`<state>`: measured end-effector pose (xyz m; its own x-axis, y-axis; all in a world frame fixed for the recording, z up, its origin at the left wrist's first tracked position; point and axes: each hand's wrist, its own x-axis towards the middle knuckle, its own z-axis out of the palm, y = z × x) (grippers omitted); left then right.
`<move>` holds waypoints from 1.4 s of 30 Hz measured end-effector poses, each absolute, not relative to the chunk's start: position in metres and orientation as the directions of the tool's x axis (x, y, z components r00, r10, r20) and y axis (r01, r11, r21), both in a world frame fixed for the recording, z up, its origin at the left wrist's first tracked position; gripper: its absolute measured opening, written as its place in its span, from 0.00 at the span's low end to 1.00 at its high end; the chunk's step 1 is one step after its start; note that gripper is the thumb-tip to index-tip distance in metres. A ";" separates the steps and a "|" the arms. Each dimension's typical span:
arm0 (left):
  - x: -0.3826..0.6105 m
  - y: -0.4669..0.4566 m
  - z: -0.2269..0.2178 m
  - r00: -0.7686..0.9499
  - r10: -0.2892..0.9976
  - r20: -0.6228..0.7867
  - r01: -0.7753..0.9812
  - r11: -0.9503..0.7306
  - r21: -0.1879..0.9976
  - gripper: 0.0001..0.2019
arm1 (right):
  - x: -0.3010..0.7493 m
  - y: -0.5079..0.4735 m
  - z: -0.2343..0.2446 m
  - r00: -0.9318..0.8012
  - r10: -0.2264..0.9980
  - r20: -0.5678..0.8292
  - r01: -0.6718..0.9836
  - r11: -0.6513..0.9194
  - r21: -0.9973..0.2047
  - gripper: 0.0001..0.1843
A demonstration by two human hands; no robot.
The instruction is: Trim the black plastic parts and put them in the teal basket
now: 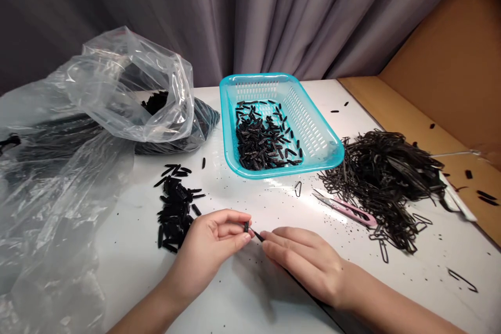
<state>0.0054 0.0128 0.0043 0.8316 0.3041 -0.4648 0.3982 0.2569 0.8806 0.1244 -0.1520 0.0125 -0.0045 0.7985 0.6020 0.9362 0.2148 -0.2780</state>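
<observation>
The left hand (207,250) is pinching a small black piece (246,227) in a narrow grip, with the thumb tip and forefinger tip closing on its sides. The right hand (305,261) is lying low over the table (136,250), and its fingertips are meeting a thin black strip (257,235) just right of that grip. I cannot tell whether they are pinching the strip or only touching it, or whether the strip and the piece are joined.

The piece is looking very light, stiff and smooth, probably plastic. It is likely to slip or flick away under a loose pinch, so holding it across the middle of its short body seems the safest hold. It is standing roughly upright between the fingertips. The strip's long axis is slanting from the grip down and rightward, with its far end pointing at the right fingertips.

Just left of the grip, a pile of black pieces (174,209) is lying loose. Beyond the grip, a teal basket (313,128) is holding more of them. Pink snips (348,210) are lying to the right, near a tangle of black wire loops (383,177). A clear plastic bag (117,88) is slumping far to the left.
</observation>
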 end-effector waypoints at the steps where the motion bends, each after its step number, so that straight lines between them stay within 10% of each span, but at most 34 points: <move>1: 0.005 0.013 0.005 0.830 0.300 -0.471 0.402 0.263 0.877 0.12 | 0.124 -0.153 0.014 -0.007 0.787 0.616 0.946 0.204 -0.251 0.15; 18: 0.002 0.012 0.003 0.866 0.283 -0.413 0.349 0.251 0.903 0.10 | 0.125 -0.144 0.003 0.199 0.835 0.514 0.757 0.202 -0.621 0.10; 36: 0.002 0.011 0.002 0.876 0.288 -0.388 0.336 0.213 0.918 0.11 | 0.130 -0.149 0.009 0.399 0.915 -0.058 0.223 -0.158 -0.962 0.06; 42: 0.002 0.010 0.002 0.867 0.289 -0.406 0.353 0.217 0.910 0.11 | 0.128 -0.147 0.005 0.317 0.924 0.215 0.527 0.017 -0.849 0.06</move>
